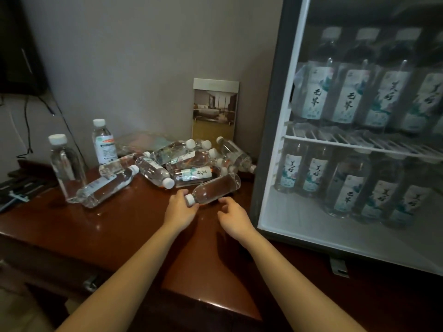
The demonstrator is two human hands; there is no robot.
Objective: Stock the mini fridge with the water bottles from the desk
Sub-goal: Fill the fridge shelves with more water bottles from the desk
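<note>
A clear unlabelled water bottle (215,189) lies on its side on the reddish wooden desk (124,226), white cap toward me. My left hand (181,210) curls around its cap end. My right hand (231,215) hovers open just right of the bottle, fingertips close to its side. Behind it a pile of several lying bottles (184,161) fills the back of the desk. Two bottles stand upright at the left (66,166) (104,142). The mini fridge (359,140) stands at the right with its glass door shut and several bottles on two shelves.
A framed photo card (214,109) leans on the wall behind the pile. Cables (28,130) hang down at the far left beside a dark screen (16,49). The desk's front edge and a drawer handle (90,282) lie below my arms.
</note>
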